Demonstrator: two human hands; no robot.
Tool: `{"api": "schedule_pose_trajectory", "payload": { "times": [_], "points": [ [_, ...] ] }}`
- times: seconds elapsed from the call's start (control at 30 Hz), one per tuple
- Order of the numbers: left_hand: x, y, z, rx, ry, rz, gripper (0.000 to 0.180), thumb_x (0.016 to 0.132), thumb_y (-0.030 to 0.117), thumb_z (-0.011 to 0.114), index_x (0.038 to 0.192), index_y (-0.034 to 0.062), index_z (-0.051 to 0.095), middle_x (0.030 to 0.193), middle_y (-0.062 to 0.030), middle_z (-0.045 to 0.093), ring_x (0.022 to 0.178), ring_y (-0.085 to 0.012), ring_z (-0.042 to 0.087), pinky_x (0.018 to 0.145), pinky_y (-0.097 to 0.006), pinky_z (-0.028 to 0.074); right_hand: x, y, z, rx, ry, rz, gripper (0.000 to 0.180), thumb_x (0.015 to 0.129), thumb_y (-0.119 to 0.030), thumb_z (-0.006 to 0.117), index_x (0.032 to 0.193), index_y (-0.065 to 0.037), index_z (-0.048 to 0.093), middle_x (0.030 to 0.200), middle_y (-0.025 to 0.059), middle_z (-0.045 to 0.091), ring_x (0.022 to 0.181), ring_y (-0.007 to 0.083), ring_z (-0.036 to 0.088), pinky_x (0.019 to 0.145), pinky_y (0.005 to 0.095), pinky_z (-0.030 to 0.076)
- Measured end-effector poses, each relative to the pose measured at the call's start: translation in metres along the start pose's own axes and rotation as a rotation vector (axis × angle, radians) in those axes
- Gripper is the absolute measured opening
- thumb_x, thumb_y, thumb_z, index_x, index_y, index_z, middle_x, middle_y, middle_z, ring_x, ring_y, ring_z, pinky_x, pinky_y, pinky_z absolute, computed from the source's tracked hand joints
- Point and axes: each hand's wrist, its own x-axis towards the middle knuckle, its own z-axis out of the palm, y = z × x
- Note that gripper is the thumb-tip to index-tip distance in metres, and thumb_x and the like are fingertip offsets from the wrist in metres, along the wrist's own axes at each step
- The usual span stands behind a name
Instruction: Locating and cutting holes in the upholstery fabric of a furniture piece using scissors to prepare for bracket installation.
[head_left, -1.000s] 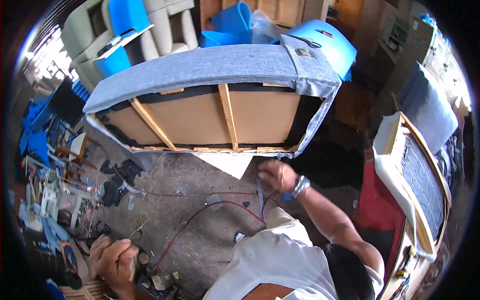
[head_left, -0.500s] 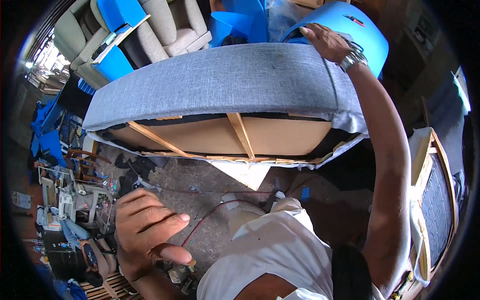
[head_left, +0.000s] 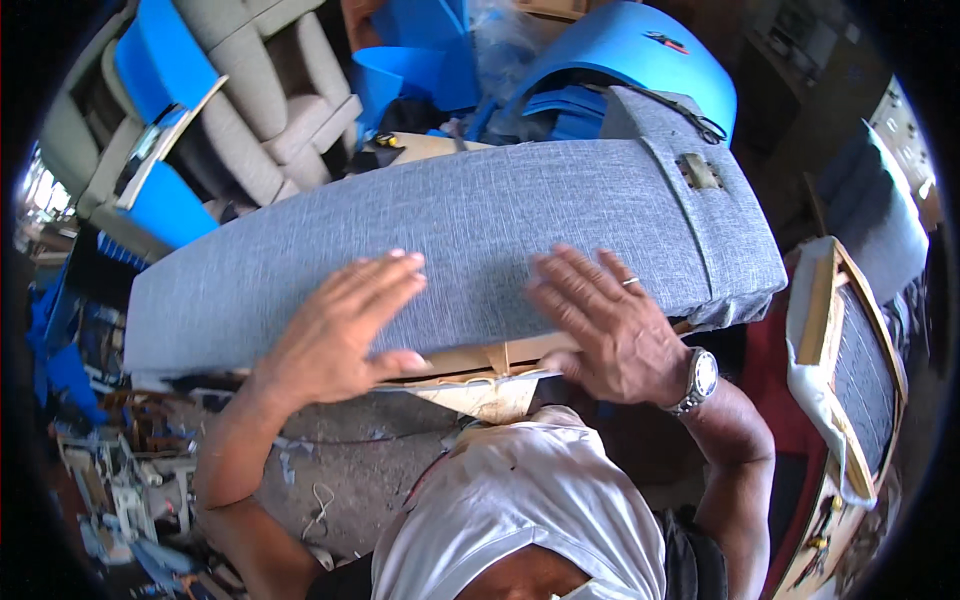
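A long upholstered furniture piece (head_left: 470,220) in grey-blue woven fabric lies across in front of me, its top face upward. My left hand (head_left: 345,335) is over its near edge with fingers stretched out. To the right, my right hand (head_left: 615,335), wearing a ring and a wristwatch (head_left: 700,378), is spread over the same edge; its fingers are slightly blurred. Neither hand holds anything; whether they touch the fabric I cannot tell. Below the edge, part of the wooden frame (head_left: 500,355) shows. Scissors (head_left: 705,128) rest on the fabric at the far right end, near a small metal plate (head_left: 698,170).
Curved blue foam (head_left: 640,60) stands behind, with a red-and-black tool (head_left: 667,42) on it. Beige sofas (head_left: 240,60) fill the back left. A padded wooden frame (head_left: 850,370) leans at the right. Scraps and a cord (head_left: 318,508) litter the floor (head_left: 370,440).
The upholstered piece has tilted so its top faces me and its underside is mostly hidden. My right hand has left the far edge and come nearer; my left has moved up over the fabric.
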Motion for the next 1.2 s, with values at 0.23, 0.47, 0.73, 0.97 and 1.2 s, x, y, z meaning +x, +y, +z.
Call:
{"api": "schedule_pose_trajectory", "payload": {
  "times": [0.23, 0.47, 0.73, 0.97, 1.2],
  "points": [
    [0.039, -0.046, 0.033, -0.089, -0.207, 0.271, 0.106, 0.097, 0.080, 0.048, 0.163, -0.0025, 0.036, 0.172, -0.0215, 0.032, 0.160, -0.0380, 0.029, 0.132, -0.056, 0.021, 0.025, 0.024, 0.030, -0.033, 0.020, 0.283, 0.088, 0.108, -0.069, 0.033, 0.161, 0.001, 0.041, 0.170, 0.0208, 0.037, 0.160, 0.0352, 0.031, 0.130, 0.0617, 0.020],
    [0.042, -0.047, 0.035, -0.061, -0.220, 0.264, 0.107, 0.097, 0.082, 0.045, 0.163, -0.0021, 0.035, 0.173, -0.0204, 0.030, 0.162, -0.0363, 0.027, 0.132, -0.057, 0.019, 0.067, 0.051, 0.037, -0.066, -0.015, 0.304, 0.087, 0.108, -0.068, 0.034, 0.166, -0.004, 0.033, 0.174, 0.0188, 0.031, 0.163, 0.0351, 0.025, 0.131, 0.0622, 0.017],
    [0.048, -0.049, 0.032, -0.120, -0.267, 0.233, 0.109, 0.094, 0.078, 0.058, 0.166, 0.0008, 0.030, 0.174, -0.0196, 0.030, 0.162, -0.0369, 0.028, 0.131, -0.058, 0.019, 0.039, 0.021, 0.022, 0.051, -0.034, 0.284, 0.089, 0.103, -0.071, 0.045, 0.164, -0.005, 0.042, 0.172, 0.0175, 0.036, 0.162, 0.0327, 0.030, 0.132, 0.0583, 0.017],
    [0.050, -0.049, 0.034, -0.112, -0.274, 0.235, 0.108, 0.095, 0.077, 0.057, 0.167, 0.0011, 0.029, 0.174, -0.0195, 0.030, 0.162, -0.0379, 0.028, 0.131, -0.059, 0.019, 0.026, -0.001, 0.018, 0.136, -0.045, 0.286, 0.076, 0.105, -0.061, 0.052, 0.159, -0.007, 0.050, 0.171, 0.0118, 0.040, 0.161, 0.0292, 0.033, 0.133, 0.0559, 0.015],
    [0.052, -0.046, 0.030, -0.140, -0.267, 0.222, 0.105, 0.095, 0.076, 0.057, 0.163, -0.0008, 0.037, 0.174, -0.0179, 0.031, 0.162, -0.0349, 0.028, 0.131, -0.058, 0.019, 0.061, 0.017, 0.020, 0.077, 0.034, 0.328, 0.069, 0.101, -0.053, 0.061, 0.151, -0.006, 0.058, 0.163, 0.0118, 0.050, 0.150, 0.0287, 0.047, 0.123, 0.0580, 0.031]
  ]
}}
